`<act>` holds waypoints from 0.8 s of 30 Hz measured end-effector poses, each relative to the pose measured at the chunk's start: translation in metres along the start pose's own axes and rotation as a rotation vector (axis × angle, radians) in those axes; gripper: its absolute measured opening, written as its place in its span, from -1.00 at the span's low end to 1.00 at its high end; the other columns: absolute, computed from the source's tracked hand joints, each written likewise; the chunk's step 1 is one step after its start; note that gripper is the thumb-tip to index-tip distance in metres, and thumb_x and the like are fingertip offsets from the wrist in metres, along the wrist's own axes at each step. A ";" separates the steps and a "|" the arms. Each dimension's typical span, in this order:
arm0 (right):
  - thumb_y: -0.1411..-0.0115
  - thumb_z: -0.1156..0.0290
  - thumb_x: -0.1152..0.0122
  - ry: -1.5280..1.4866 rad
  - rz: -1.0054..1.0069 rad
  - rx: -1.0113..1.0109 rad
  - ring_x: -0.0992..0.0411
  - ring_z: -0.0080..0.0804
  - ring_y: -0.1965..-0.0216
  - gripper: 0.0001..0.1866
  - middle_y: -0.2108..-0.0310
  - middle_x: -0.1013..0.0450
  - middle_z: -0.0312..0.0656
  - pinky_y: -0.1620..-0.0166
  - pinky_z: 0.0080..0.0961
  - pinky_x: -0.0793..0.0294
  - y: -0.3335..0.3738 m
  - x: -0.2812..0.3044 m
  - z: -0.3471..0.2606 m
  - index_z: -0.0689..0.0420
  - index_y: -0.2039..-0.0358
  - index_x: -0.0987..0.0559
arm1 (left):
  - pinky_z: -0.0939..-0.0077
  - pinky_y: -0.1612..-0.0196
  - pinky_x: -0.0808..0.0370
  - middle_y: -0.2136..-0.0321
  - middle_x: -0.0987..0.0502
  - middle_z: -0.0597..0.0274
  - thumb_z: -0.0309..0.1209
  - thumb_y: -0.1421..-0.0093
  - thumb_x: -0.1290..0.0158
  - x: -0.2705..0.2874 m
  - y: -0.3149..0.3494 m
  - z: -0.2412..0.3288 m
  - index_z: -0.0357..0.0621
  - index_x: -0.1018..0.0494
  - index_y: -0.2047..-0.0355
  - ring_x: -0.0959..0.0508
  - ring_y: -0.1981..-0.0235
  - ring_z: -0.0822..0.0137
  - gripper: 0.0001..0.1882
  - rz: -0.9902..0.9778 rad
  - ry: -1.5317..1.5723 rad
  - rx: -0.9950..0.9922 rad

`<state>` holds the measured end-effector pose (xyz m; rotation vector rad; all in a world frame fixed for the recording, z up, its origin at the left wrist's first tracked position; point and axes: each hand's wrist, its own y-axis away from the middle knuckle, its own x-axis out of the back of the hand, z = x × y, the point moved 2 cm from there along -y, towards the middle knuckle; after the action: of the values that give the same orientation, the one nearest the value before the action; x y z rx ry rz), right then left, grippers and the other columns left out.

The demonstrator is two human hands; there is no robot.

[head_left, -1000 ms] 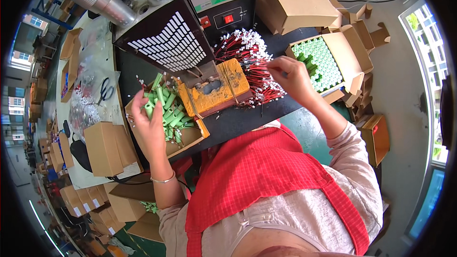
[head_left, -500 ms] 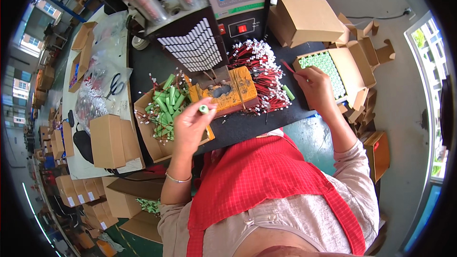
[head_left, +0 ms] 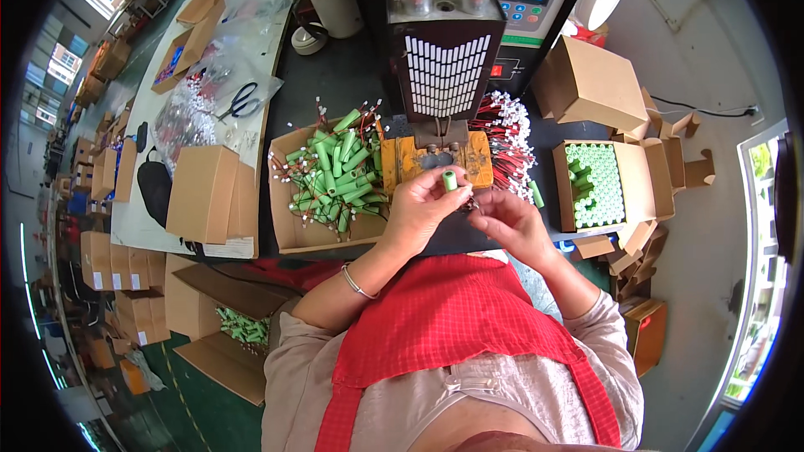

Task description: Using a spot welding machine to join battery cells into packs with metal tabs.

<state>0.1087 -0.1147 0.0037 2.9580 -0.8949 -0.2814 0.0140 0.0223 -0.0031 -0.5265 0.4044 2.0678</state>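
My left hand (head_left: 421,211) is closed around a green cylindrical battery cell (head_left: 450,181), its end facing up. Close beside it, my right hand (head_left: 512,224) pinches a thin dark-red wire lead (head_left: 470,203) near the cell's lower end; the fingers partly cover the lead. Both hands are just in front of a worn yellow block (head_left: 404,163) at the base of a spot-welding machine (head_left: 448,67). Behind my right hand lies a heap of red and black wire leads with white connectors (head_left: 505,130).
A cardboard tray (head_left: 289,234) at left holds green cells with wires attached. At right, a carton (head_left: 569,216) contains upright green cells, and one loose cell (head_left: 536,193) lies nearby. Scissors (head_left: 241,100) rest on the left table. A closed carton (head_left: 599,88) stands at back right.
My right hand has come from the carton of cells to my left hand, bringing the wire lead to the cell. My head view has turned, shifting the scene.
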 end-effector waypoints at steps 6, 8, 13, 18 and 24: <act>-0.20 0.34 -0.10 0.265 0.005 0.009 -0.36 -0.70 0.56 -0.79 0.60 -0.43 -0.33 0.47 -0.75 -0.37 -0.038 -0.003 -0.016 0.25 0.41 -0.50 | 0.67 0.34 -0.47 0.42 -0.48 0.23 -0.57 0.02 -0.18 0.015 -0.009 0.026 -0.30 -0.50 0.27 -0.49 0.40 0.49 -0.74 0.086 -0.711 -0.356; -0.20 0.33 -0.10 0.231 -0.024 -0.042 -0.36 -0.70 0.57 -0.79 0.60 -0.43 -0.34 0.48 -0.75 -0.37 -0.049 -0.003 -0.016 0.24 0.42 -0.50 | 0.60 0.36 -0.47 0.42 -0.51 0.14 -0.57 0.06 -0.19 0.018 -0.015 0.030 -0.30 -0.50 0.28 -0.52 0.43 0.38 -0.73 0.102 -0.885 -0.483; -0.19 0.25 -0.11 0.269 -0.053 -0.099 -0.33 -0.72 0.61 -0.73 0.62 -0.40 -0.37 0.54 -0.74 -0.36 -0.061 -0.010 -0.025 0.23 0.44 -0.50 | 0.43 0.39 -0.43 0.45 -0.52 0.07 -0.53 0.07 -0.18 0.026 -0.025 0.026 -0.29 -0.50 0.35 -0.51 0.44 0.19 -0.78 0.100 -0.963 -0.451; -0.19 0.25 -0.10 0.294 -0.041 -0.124 -0.35 -0.71 0.60 -0.72 0.62 -0.42 -0.34 0.53 -0.73 -0.37 -0.065 -0.011 -0.023 0.24 0.43 -0.50 | 0.37 0.33 -0.43 0.45 -0.53 0.05 -0.54 0.08 -0.16 0.026 -0.028 0.024 -0.28 -0.50 0.39 -0.51 0.42 0.13 -0.81 0.100 -0.983 -0.509; -0.18 0.27 -0.10 0.319 -0.042 -0.182 -0.36 -0.70 0.60 -0.74 0.61 -0.43 -0.33 0.53 -0.74 -0.37 -0.069 -0.010 -0.025 0.26 0.38 -0.52 | 0.42 0.41 -0.44 0.47 -0.53 0.07 -0.53 0.05 -0.16 0.022 -0.028 0.031 -0.26 -0.51 0.38 -0.52 0.50 0.14 -0.82 0.082 -1.056 -0.472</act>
<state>0.1426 -0.0524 0.0242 2.7464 -0.7256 0.1017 0.0213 0.0671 0.0097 0.3635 -0.6968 2.2003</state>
